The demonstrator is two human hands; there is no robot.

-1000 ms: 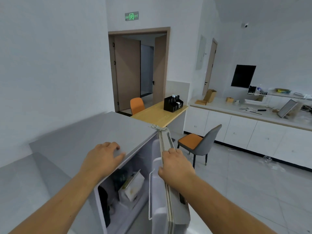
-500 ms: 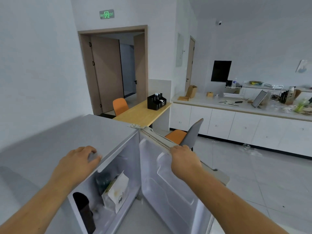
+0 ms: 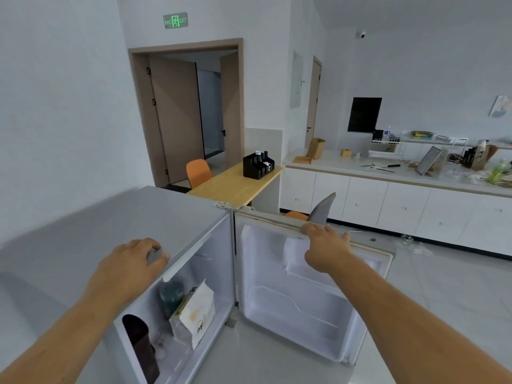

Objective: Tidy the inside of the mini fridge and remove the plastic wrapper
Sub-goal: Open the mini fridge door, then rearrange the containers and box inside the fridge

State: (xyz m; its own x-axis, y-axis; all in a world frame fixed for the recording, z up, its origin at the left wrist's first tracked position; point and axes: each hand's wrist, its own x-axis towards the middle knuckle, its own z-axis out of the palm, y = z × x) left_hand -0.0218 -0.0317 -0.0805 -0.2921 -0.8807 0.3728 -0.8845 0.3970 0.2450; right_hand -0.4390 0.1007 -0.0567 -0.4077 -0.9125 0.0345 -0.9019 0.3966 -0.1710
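The mini fridge top looks smooth matt grey; its open door's inner liner is glossy white plastic. Inside, a paper-like white pouch leans beside a dark glossy bottle.

Office pantry: exit sign, white counter w/ cabinets, mini fridge, table.

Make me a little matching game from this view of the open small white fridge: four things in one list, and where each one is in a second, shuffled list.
Things:
1. left hand
2. right hand
3. white paper pouch
4. black compartment caddy

Places:
A. on the wooden table
B. on the top edge of the white fridge door
C. inside the fridge
D. on the grey fridge top, at its front edge

Pairs: 1-D, 2-B, 3-C, 4-A
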